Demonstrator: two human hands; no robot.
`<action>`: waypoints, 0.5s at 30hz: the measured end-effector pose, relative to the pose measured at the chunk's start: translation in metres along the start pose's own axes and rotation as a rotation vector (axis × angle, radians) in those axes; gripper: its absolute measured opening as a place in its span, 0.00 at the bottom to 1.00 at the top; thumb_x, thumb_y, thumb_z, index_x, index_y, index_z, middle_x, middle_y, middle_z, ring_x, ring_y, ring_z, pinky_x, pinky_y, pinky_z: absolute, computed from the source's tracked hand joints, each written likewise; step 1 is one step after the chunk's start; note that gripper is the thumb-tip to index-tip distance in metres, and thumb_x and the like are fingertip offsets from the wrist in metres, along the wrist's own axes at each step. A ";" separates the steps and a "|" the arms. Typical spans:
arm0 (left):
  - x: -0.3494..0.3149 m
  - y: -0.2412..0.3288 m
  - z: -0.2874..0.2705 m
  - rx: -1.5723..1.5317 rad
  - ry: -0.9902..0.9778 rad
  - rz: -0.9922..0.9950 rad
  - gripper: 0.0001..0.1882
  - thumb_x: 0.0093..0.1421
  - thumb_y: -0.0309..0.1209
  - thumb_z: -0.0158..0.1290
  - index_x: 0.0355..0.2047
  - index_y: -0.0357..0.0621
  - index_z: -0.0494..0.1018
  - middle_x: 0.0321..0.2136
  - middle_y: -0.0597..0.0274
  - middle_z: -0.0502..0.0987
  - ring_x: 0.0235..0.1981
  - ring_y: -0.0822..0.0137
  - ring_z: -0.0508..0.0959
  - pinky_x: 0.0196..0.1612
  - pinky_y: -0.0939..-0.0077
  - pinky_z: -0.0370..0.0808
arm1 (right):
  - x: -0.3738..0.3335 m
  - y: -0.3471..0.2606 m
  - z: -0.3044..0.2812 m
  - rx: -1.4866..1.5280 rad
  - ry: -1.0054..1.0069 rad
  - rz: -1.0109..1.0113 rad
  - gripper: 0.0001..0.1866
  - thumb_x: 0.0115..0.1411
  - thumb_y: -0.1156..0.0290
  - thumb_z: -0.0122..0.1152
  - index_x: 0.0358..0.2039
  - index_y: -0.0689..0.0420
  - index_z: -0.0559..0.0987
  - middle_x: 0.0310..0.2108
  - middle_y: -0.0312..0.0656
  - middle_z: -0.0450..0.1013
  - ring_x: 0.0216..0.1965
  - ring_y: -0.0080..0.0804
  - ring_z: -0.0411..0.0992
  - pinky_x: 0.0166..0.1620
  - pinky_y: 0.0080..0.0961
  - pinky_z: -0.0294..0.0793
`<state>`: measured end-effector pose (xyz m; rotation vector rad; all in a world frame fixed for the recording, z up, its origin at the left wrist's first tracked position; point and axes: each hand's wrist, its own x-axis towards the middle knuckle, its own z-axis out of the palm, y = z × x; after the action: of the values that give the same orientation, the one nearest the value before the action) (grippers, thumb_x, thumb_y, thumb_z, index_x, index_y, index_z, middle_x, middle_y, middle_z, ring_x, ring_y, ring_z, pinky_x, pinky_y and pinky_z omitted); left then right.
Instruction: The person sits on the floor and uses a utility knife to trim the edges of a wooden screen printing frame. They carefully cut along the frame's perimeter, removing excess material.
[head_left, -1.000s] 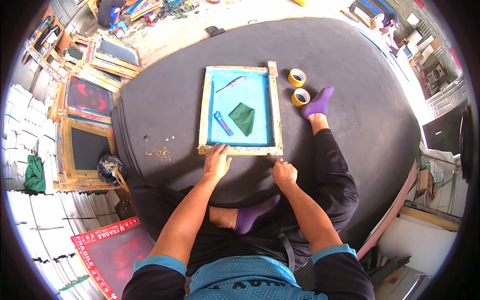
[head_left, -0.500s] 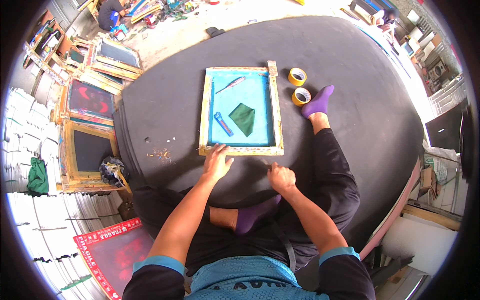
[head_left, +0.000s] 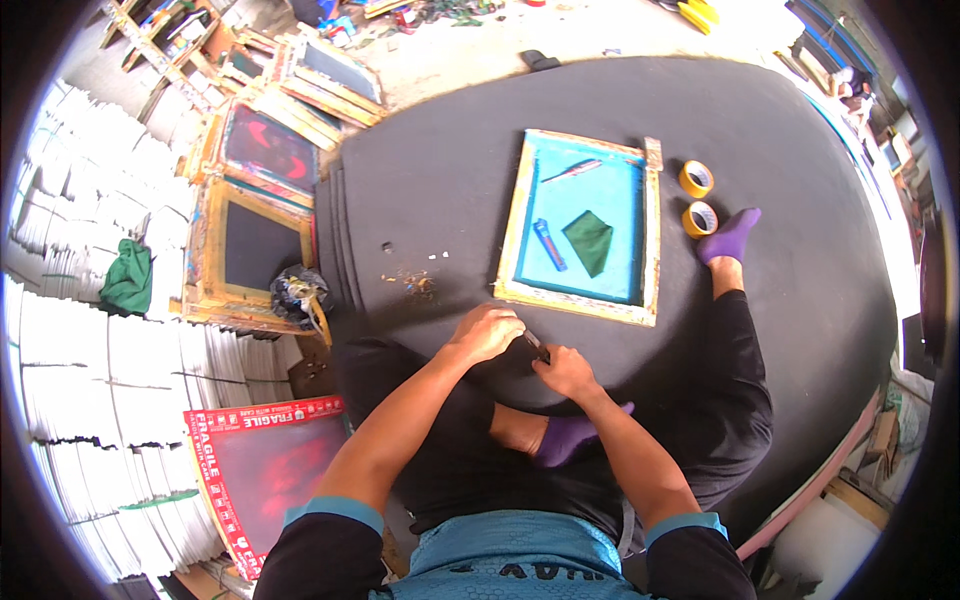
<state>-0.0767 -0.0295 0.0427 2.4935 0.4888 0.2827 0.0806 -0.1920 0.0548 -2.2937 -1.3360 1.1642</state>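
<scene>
My right hand (head_left: 566,372) is closed on a small, dark, slim tool (head_left: 537,346), whose kind I cannot make out. Close beside it, my left hand (head_left: 486,334) is closed, its fingertips at the tool's other end; whether they pinch it or something small is hidden. Just beyond both hands a wooden screen-printing frame (head_left: 508,250) with light-blue mesh lies on the dark padded surface (head_left: 440,200). On the mesh rest a blue utility knife (head_left: 549,245), a folded green cloth (head_left: 588,243) and a slim pointed tool (head_left: 571,171).
Two yellow tape rolls (head_left: 696,178) stand right of the frame, near my purple-socked foot (head_left: 731,237). Brownish scraps (head_left: 415,282) lie on the left. Several used screen frames (head_left: 262,245), a crumpled black plastic bag (head_left: 300,297) and white stacks (head_left: 80,380) line the left side.
My left hand has let go of the frame's near edge and come beside my right hand, at the dark tool. The whole view has swung leftward, so the scene sits further right.
</scene>
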 end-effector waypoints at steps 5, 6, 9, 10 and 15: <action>-0.017 -0.021 -0.016 0.011 0.010 0.008 0.07 0.63 0.31 0.59 0.34 0.44 0.85 0.34 0.57 0.84 0.38 0.50 0.83 0.43 0.56 0.79 | 0.041 0.016 0.033 0.248 -0.216 -0.094 0.18 0.62 0.62 0.66 0.47 0.61 0.83 0.33 0.50 0.83 0.35 0.42 0.82 0.39 0.38 0.80; -0.019 -0.024 -0.019 0.003 0.015 -0.010 0.07 0.63 0.31 0.59 0.34 0.44 0.84 0.34 0.57 0.84 0.37 0.50 0.83 0.43 0.57 0.80 | 0.047 0.017 0.036 0.381 -0.304 -0.068 0.17 0.63 0.64 0.66 0.47 0.62 0.83 0.32 0.47 0.83 0.33 0.36 0.82 0.36 0.34 0.79; -0.027 -0.034 -0.027 -0.058 0.049 -0.068 0.07 0.62 0.31 0.59 0.33 0.43 0.84 0.34 0.57 0.85 0.37 0.50 0.84 0.42 0.57 0.80 | 0.050 0.007 0.041 0.551 -0.402 -0.037 0.14 0.67 0.66 0.63 0.45 0.63 0.82 0.30 0.40 0.81 0.30 0.24 0.77 0.30 0.26 0.73; -0.027 -0.035 -0.029 -0.089 0.062 -0.083 0.07 0.62 0.31 0.59 0.33 0.43 0.85 0.34 0.57 0.85 0.37 0.50 0.84 0.42 0.57 0.80 | 0.049 0.003 0.041 0.580 -0.399 -0.028 0.13 0.67 0.64 0.63 0.40 0.63 0.82 0.28 0.40 0.80 0.29 0.26 0.76 0.30 0.29 0.73; -0.033 -0.061 -0.029 -0.211 0.228 -0.350 0.05 0.58 0.30 0.63 0.32 0.42 0.85 0.32 0.54 0.85 0.34 0.52 0.86 0.41 0.62 0.82 | 0.044 -0.006 0.037 0.653 -0.426 -0.006 0.17 0.69 0.60 0.62 0.33 0.63 0.81 0.26 0.40 0.79 0.27 0.30 0.77 0.30 0.33 0.72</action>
<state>-0.1323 0.0187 0.0281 2.1354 0.9246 0.4549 0.0610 -0.1590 0.0109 -1.6291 -0.8728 1.8267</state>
